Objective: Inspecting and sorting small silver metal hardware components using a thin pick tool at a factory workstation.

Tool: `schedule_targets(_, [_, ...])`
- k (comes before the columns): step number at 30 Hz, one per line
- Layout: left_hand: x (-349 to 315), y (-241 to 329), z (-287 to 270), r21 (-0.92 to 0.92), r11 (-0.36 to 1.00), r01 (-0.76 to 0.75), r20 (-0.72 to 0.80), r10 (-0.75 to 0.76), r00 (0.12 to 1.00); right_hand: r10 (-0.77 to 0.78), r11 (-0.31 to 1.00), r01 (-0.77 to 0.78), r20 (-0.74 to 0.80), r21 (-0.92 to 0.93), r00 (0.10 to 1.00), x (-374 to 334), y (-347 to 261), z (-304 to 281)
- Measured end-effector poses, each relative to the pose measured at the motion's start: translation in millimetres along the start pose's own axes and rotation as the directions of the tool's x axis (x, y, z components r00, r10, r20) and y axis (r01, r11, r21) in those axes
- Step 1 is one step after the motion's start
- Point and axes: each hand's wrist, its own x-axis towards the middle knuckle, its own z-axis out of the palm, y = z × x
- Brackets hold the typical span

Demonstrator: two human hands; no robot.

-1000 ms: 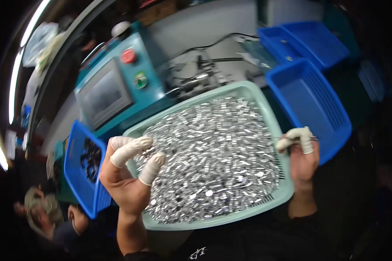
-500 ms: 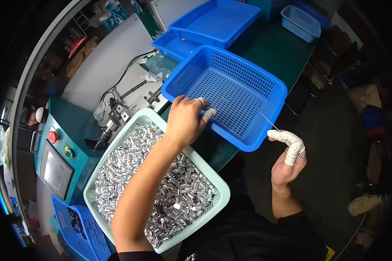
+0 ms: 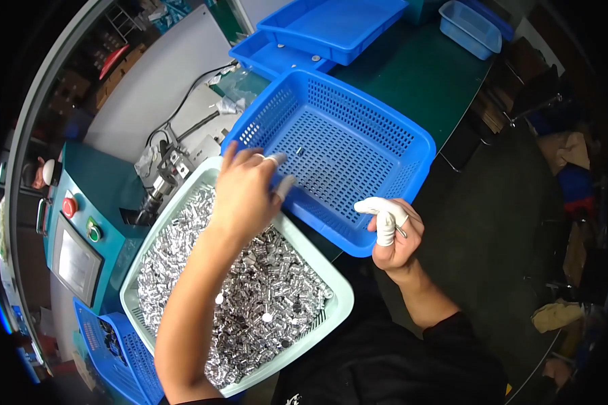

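Observation:
My left hand (image 3: 244, 196), with white finger cots on thumb and index finger, is slightly blurred over the near left rim of the blue perforated basket (image 3: 412, 135). Its fingers are apart, and nothing shows between them. One small metal part (image 3: 299, 151) lies on the basket's floor. At the basket's near right corner, my right hand (image 3: 400, 236) has its white-covered fingers curled round a thin metal rod (image 3: 402, 231); only a short end shows. Beneath my left forearm stands a pale green basket (image 3: 341, 297) heaped with small shiny metal cylinders (image 3: 277, 277).
To the left is a teal machine (image 3: 101, 189) with a screen, a red button and a green one. Blue trays (image 3: 331, 30) and a clear bluish bin (image 3: 469, 30) sit farther back on the green table (image 3: 412, 81). A smaller blue basket (image 3: 118, 351) stands lower left.
My left hand has drawn back leftward and its fingers have parted. A small metal part now shows on the blue basket's floor. My right hand has moved left, against the basket's corner.

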Motion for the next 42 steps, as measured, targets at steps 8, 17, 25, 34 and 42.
schedule_targets(8, [-196,-26,-86,-0.032,0.899,0.437,-0.345,-0.421,0.839,0.126,0.991,-0.124,0.028,-0.051,0.992,0,-20,7])
schedule_targets(17, [-278,-9,-64,0.043,0.833,0.552,-0.286,-0.519,0.806,0.358,0.878,-0.366,0.087,0.309,0.930,48,-77,7])
schedule_targets(25, [-285,-37,-58,-0.294,0.840,0.455,-0.357,-0.538,0.763,0.076,0.750,-0.488,0.676,0.446,0.733,78,-181,51])
schedule_targets(34, [-304,-35,-54,-0.172,0.835,0.524,-0.286,-0.551,0.784,-0.304,0.759,-0.386,0.811,0.523,0.501,81,-262,128])
schedule_targets(42, [-306,-39,-60,-0.376,0.757,0.534,-0.240,-0.636,0.733,-0.296,0.744,-0.447,0.845,0.496,0.445,86,-253,174])
